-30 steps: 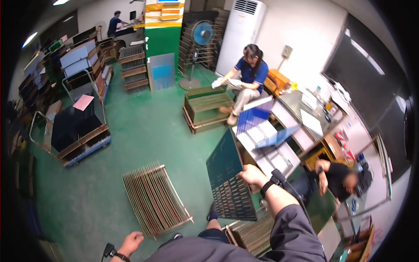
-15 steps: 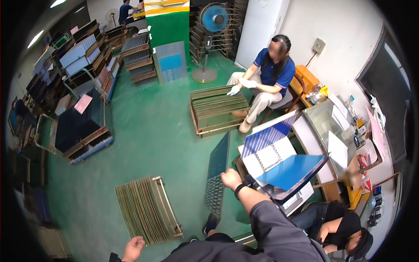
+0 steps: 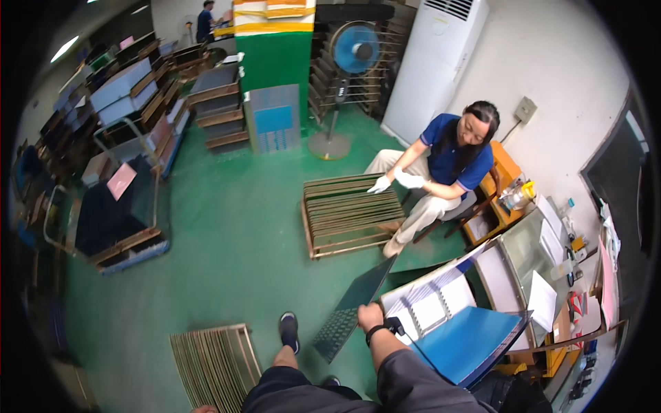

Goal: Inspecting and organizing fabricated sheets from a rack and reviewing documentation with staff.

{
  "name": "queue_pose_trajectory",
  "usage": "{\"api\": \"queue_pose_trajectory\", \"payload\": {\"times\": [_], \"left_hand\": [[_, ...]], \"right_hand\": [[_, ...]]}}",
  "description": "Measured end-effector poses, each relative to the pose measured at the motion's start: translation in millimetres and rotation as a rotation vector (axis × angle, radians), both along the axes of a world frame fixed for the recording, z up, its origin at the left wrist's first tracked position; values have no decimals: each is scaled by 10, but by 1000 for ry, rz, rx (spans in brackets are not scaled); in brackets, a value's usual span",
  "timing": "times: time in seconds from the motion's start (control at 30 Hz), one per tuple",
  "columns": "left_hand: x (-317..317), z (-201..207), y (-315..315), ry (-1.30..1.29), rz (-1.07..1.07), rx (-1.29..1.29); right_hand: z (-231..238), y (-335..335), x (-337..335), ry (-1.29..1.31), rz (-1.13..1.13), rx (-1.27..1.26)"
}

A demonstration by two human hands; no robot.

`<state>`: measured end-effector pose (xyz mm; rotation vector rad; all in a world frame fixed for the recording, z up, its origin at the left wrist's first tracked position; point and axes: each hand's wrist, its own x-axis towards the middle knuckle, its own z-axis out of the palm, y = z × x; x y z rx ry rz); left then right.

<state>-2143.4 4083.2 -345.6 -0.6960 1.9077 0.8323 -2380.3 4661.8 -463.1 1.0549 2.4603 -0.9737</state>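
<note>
My right hand (image 3: 370, 316) is closed on the edge of a thin dark panel (image 3: 365, 286) with rows of small rectangular marks or openings at its lower end. The panel hangs tilted above the green floor, its upper tip toward the seated person. Only a sliver of my left hand (image 3: 204, 409) shows at the bottom edge, beside a rack of upright thin panels (image 3: 206, 361); its fingers are hidden. Right of my right hand lies a blue sheet (image 3: 468, 337), in front of a bright white surface (image 3: 434, 299) with striped shadows.
A seated person (image 3: 454, 151) in white gloves rests a hand on a second rack of panels (image 3: 351, 213). A standing fan (image 3: 354, 48) is behind. A loaded trolley (image 3: 117, 220) stands left. My foot (image 3: 289, 330) is between the near rack and panel. A cluttered bench (image 3: 523, 248) lines the right.
My view has shifted and one foot has stepped forward. The panel in my right hand has tilted over to the right. My left hand has dropped almost out of view.
</note>
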Motion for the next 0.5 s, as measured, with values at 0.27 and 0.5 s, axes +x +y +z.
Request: {"api": "queue_pose_trajectory", "payload": {"times": [0.27,0.5], "left_hand": [[-2773,348,520,291,-420,-4],[-3637,126,947,230,-299,163]], "right_hand": [[-1000,330,-593,89,-462,34],[-1566,486,-861,11,-662,-14]]}}
